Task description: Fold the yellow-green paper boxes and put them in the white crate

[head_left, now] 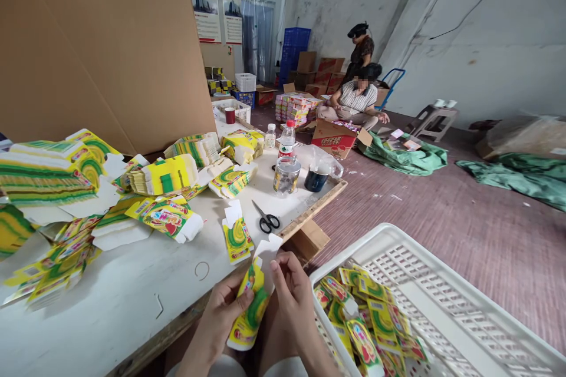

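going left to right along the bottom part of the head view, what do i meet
Stacked flat cartons → bent white strip → thin loop → left hand → yellow-green carton → right hand → white basket.

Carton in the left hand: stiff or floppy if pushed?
The carton looks like thin card, so it's probably light for its size. Its white end flap sticks out unfolded, so that end will likely bend first.
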The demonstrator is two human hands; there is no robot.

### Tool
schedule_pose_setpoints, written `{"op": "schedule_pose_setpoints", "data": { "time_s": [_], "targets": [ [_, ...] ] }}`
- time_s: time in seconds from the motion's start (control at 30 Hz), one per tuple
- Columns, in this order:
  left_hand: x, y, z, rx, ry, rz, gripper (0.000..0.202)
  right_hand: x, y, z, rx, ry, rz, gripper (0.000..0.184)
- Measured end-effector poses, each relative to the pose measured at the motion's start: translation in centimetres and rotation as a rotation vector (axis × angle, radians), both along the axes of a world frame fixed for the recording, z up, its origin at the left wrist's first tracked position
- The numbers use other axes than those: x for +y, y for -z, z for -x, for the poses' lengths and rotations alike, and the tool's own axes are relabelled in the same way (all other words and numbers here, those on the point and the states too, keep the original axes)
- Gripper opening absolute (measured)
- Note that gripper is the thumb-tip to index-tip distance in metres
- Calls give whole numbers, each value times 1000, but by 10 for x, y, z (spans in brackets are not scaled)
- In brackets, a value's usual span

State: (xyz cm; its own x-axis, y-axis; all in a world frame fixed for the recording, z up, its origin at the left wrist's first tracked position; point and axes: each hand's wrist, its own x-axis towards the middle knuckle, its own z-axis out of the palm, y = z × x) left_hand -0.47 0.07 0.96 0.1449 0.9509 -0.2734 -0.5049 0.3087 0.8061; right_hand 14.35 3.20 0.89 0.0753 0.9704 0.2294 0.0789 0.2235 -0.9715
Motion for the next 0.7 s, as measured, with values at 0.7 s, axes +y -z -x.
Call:
{"op": "schedule_pose_setpoints", "data": {
  "time_s": [0.7],
  "targets": [
    [3,1,2,307,-207,-173,39,1,-4,2,78,-309,42,33]
  ]
}}
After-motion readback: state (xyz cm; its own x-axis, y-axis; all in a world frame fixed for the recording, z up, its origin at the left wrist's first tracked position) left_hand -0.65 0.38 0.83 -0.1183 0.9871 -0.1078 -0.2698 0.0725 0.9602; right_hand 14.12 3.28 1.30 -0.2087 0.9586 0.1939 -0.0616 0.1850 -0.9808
